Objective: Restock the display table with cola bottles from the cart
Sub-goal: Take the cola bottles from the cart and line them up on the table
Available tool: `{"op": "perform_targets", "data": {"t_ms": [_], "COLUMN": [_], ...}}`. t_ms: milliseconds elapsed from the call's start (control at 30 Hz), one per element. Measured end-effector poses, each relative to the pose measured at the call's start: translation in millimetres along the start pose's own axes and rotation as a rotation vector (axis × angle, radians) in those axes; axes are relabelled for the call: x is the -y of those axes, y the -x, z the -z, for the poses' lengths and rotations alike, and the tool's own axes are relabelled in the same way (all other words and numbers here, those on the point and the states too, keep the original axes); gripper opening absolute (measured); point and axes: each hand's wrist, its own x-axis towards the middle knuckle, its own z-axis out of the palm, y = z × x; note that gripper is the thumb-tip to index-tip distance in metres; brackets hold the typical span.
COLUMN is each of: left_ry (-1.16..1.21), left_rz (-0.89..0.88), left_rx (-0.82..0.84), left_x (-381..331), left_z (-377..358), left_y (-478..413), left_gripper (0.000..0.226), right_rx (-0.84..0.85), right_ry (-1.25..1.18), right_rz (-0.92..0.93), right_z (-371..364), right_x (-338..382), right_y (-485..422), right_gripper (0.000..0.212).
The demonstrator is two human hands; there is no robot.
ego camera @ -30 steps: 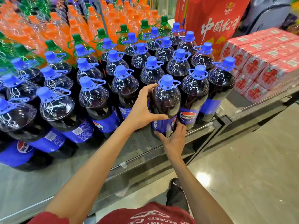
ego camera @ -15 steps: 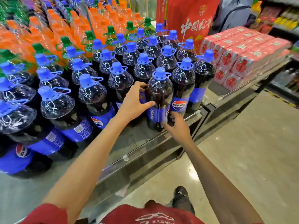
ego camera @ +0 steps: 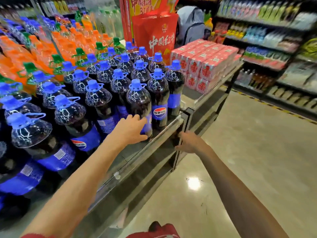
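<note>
Several cola bottles with blue caps and blue labels stand in rows on the steel display table (ego camera: 164,133). The front cola bottle (ego camera: 139,98) stands upright near the table's front edge. My left hand (ego camera: 131,128) cups its lower part, fingers over the label and thumb below near the base. My right hand (ego camera: 188,142) hangs just off the table's edge, to the right of that bottle, loosely curled and holding nothing. No cart shows in this view.
Orange soda bottles (ego camera: 56,43) with green caps fill the table behind the cola. Pink drink cartons (ego camera: 207,62) are stacked on the table's right end beside a red bag (ego camera: 154,36). Shelves of drinks (ego camera: 274,40) line the aisle on the right, across a shiny floor.
My right hand has let go of the front bottle's base and pulled back off the table edge. My left hand has slid down the bottle. The view has swung right.
</note>
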Motion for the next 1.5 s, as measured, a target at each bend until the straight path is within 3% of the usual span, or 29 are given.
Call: {"op": "perform_targets", "data": {"t_ms": [233, 533, 733, 900, 1500], "left_ry": [-0.144, -0.047, -0.079, -0.134, -0.265], "left_rz": [-0.159, -0.342, -0.509, -0.615, -1.031], "left_rx": [-0.012, -0.143, -0.112, -0.022, -0.09], "left_x": [-56, -134, -170, -188, -249], "left_z": [19, 38, 47, 47, 10], "left_y": [4, 47, 82, 113, 262], "left_gripper": [0.062, 0.051, 0.049, 0.053, 0.055], "right_rx": [-0.099, -0.101, -0.079, -0.078, -0.201], "right_ry": [0.076, 0.057, -0.013, -0.065, -0.281], "right_rz": [-0.151, -0.305, -0.418, -0.563, -1.019], "right_z": [18, -7, -23, -40, -154], "right_x": [-26, -50, -46, -34, 58], "right_y": [96, 205, 276, 335, 521], "right_gripper": [0.061, 0.069, 0.067, 0.066, 0.074]}}
